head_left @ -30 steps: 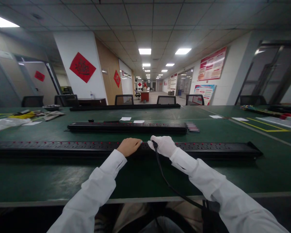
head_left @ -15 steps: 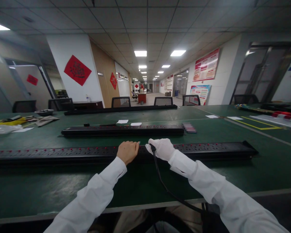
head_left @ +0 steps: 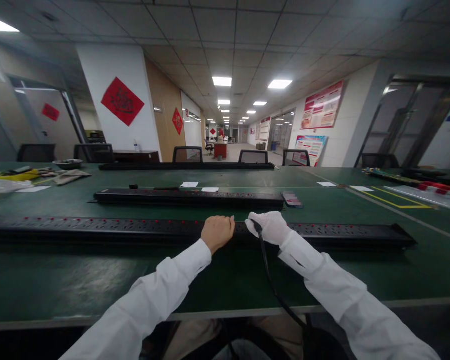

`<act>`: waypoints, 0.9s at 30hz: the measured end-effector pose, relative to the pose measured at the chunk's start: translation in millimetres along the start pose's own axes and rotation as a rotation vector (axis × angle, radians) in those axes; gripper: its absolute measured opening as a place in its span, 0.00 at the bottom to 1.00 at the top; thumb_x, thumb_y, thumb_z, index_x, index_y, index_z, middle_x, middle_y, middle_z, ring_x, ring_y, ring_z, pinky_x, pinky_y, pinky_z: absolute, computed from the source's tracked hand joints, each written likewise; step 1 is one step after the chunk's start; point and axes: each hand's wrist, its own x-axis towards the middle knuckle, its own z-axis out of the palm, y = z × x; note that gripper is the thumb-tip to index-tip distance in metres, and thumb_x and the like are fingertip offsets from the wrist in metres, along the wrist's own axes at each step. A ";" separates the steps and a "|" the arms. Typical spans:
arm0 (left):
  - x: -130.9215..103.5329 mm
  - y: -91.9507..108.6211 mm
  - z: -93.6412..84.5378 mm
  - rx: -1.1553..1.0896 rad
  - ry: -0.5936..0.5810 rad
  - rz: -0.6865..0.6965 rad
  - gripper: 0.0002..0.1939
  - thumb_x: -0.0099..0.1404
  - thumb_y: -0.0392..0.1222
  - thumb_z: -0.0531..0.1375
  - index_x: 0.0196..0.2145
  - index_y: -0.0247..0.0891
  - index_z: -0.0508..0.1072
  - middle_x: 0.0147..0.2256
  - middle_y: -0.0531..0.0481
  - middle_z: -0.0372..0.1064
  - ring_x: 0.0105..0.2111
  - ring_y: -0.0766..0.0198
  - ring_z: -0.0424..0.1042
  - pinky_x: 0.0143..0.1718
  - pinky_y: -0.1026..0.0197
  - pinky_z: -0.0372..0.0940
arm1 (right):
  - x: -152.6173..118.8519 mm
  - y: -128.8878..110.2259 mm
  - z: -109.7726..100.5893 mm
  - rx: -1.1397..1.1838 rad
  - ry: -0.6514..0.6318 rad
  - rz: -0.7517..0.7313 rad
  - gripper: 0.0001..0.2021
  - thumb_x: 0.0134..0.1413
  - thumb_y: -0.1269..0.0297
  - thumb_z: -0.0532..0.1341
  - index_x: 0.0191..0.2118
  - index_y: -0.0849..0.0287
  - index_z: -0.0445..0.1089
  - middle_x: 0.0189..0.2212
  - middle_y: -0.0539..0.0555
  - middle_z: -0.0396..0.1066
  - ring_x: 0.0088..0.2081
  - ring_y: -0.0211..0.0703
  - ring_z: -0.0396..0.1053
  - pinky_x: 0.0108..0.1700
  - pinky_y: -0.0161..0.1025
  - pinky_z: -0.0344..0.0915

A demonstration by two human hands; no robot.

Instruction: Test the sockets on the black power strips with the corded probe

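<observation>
A long black power strip with red dots and sockets runs across the green table. My bare left hand is curled closed at the strip's near side; what its fingers hold, if anything, is hidden. To its right, my white-gloved right hand grips the end of a black cable over the strip. From that hand the cable hangs down past the table's front edge. A gap separates the two hands.
Behind lies a shorter black strip, with white paper pieces beyond it. Dark bars lie along the far edge. Yellow items and a bowl are at far left; clear sheets and red items at right.
Both hands, the cable end and the near strip appear further right in the view. My hands also sit further right along the strip, still closed.
</observation>
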 end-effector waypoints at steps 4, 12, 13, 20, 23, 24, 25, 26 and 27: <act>-0.1 -7.3 0.8 -0.002 -0.029 0.046 0.24 0.66 0.43 0.39 0.29 0.33 0.72 0.29 0.42 0.71 0.30 0.57 0.70 0.33 0.56 0.61 | 1.9 2.8 3.9 0.021 0.026 0.005 0.18 0.55 0.56 0.45 0.29 0.57 0.69 0.19 0.50 0.68 0.22 0.34 0.61 0.27 0.32 0.44; 0.1 -20.6 -2.6 -0.016 -0.128 0.172 0.20 0.67 0.44 0.40 0.35 0.36 0.70 0.33 0.45 0.70 0.34 0.60 0.69 0.38 0.58 0.60 | 7.1 10.6 8.3 0.258 -0.026 0.030 0.17 0.55 0.56 0.46 0.27 0.56 0.68 0.18 0.47 0.65 0.22 0.31 0.59 0.28 0.29 0.48; 0.1 -20.4 -2.2 -0.017 -0.129 0.166 0.20 0.67 0.44 0.40 0.36 0.36 0.69 0.33 0.45 0.70 0.34 0.60 0.69 0.37 0.59 0.60 | 7.8 11.7 7.8 0.292 -0.036 0.027 0.17 0.55 0.56 0.47 0.27 0.56 0.68 0.19 0.46 0.65 0.22 0.31 0.59 0.28 0.29 0.48; 1.0 -17.5 2.7 -0.005 -0.148 0.130 0.18 0.67 0.43 0.40 0.36 0.36 0.68 0.33 0.46 0.69 0.34 0.60 0.69 0.36 0.60 0.60 | 11.0 12.9 4.2 0.403 -0.050 -0.002 0.15 0.53 0.58 0.48 0.23 0.58 0.66 0.16 0.45 0.61 0.20 0.30 0.56 0.27 0.29 0.49; 1.4 -17.5 4.5 0.035 -0.146 0.121 0.17 0.66 0.42 0.41 0.36 0.36 0.67 0.33 0.46 0.68 0.36 0.59 0.69 0.37 0.59 0.60 | 9.0 7.2 4.5 0.481 0.059 0.031 0.15 0.51 0.59 0.51 0.20 0.59 0.65 0.14 0.46 0.58 0.18 0.30 0.54 0.27 0.31 0.50; 1.6 -17.6 4.8 0.043 -0.143 0.120 0.16 0.66 0.42 0.41 0.36 0.36 0.67 0.33 0.46 0.68 0.36 0.59 0.69 0.37 0.59 0.60 | 8.7 5.7 3.3 0.552 0.116 0.055 0.15 0.50 0.58 0.52 0.19 0.59 0.64 0.14 0.46 0.58 0.18 0.31 0.54 0.26 0.31 0.50; 1.7 -17.6 5.1 0.045 -0.139 0.120 0.16 0.66 0.42 0.41 0.36 0.37 0.67 0.33 0.46 0.68 0.36 0.59 0.69 0.37 0.59 0.60 | 9.0 5.1 0.9 0.633 0.172 0.084 0.15 0.51 0.57 0.52 0.19 0.59 0.64 0.15 0.47 0.59 0.19 0.32 0.56 0.26 0.31 0.51; 1.8 -17.5 5.1 0.042 -0.138 0.123 0.16 0.66 0.42 0.41 0.37 0.37 0.67 0.33 0.47 0.68 0.35 0.60 0.69 0.37 0.59 0.60 | 10.4 5.7 -3.1 0.726 0.225 0.115 0.16 0.52 0.56 0.51 0.21 0.60 0.64 0.16 0.48 0.60 0.19 0.32 0.57 0.26 0.31 0.52; 1.8 -17.3 4.8 0.038 -0.138 0.122 0.16 0.66 0.42 0.41 0.37 0.37 0.67 0.33 0.47 0.68 0.35 0.60 0.69 0.37 0.59 0.60 | 13.0 7.6 -8.8 0.796 0.274 0.147 0.18 0.54 0.55 0.48 0.23 0.60 0.65 0.19 0.49 0.63 0.21 0.33 0.60 0.26 0.31 0.54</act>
